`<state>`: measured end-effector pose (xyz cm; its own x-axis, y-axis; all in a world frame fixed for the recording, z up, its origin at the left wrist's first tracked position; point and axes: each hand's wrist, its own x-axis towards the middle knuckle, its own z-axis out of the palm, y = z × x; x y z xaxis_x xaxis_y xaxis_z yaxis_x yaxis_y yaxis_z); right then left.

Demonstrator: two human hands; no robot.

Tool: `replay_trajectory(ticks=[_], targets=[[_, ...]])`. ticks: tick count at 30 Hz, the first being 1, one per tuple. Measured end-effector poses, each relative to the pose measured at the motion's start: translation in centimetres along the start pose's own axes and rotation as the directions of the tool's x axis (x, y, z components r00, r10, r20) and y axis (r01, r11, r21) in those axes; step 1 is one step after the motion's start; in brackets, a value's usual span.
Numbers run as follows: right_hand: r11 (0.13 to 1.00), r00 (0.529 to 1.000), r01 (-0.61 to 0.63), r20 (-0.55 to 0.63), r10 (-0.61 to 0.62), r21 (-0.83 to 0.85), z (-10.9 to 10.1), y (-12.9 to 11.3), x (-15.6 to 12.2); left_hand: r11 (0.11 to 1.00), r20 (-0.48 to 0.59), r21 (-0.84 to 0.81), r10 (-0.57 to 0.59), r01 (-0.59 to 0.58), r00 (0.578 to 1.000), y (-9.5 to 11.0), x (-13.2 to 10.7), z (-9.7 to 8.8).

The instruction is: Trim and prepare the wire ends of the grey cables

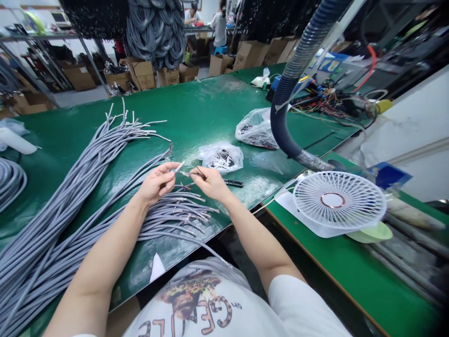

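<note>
My left hand [159, 181] is closed, pinching a grey cable whose pale end [179, 166] sticks up past the fingertips. Just to its right, my right hand [211, 183] is closed in a pinch close to that end; a thin dark piece shows at its fingers, too small to name. Beneath and left of the hands lies a bundle of grey cables [171, 213] with stripped, frayed ends. A second, longer bundle of grey cables [87, 166] runs up the left side of the table. Beside my right hand rests a black pen-like tool [234, 183].
A plastic bag of small black and white parts [224, 159] lies beyond my hands, another filled bag [257, 128] farther back. A ribbed hose [280, 107] hangs at the right above a white fan [339, 203]. Coiled cable [10, 182] sits far left on the green table [196, 107].
</note>
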<state>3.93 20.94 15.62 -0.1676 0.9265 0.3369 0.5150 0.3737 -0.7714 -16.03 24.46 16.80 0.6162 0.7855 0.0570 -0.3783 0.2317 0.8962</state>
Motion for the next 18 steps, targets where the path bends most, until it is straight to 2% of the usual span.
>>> replay_trajectory(ticks=[5, 8, 11, 13, 15, 18], targets=[[0.965, 0.973, -0.218, -0.112, 0.203, -0.147, -0.3, 2.3, -2.5, 0.999, 0.013, -0.049, 0.026, -0.025, 1.0, 0.1, 0.0, 0.0], [0.921, 0.969, -0.246, -0.09, 0.23, -0.303, 0.3, 3.5, -3.4, 0.999, 0.005, -0.039, 0.027, -0.026, 1.0, 0.2, 0.0, 0.1], [0.89, 0.982, -0.187, -0.068, 0.175, -0.415, 0.6, 4.3, -3.5, 1.0, -0.018, -0.021, 0.023, -0.023, 1.0, 0.2, 0.0, 0.2], [0.887, 0.991, -0.125, -0.099, 0.091, -0.444, 0.4, 4.2, -3.4, 1.0, -0.029, -0.006, 0.026, -0.026, 0.999, 0.2, 0.0, 0.3], [0.918, 0.988, -0.047, -0.152, -0.015, -0.395, -0.1, 3.3, -3.3, 1.0, -0.028, 0.011, 0.03, -0.029, 0.999, 0.1, 0.0, 0.3], [0.976, 0.975, 0.086, -0.183, -0.123, -0.199, -0.8, 0.8, -3.1, 0.998, -0.006, 0.058, 0.022, -0.022, 1.0, -0.2, -0.1, 0.2]])
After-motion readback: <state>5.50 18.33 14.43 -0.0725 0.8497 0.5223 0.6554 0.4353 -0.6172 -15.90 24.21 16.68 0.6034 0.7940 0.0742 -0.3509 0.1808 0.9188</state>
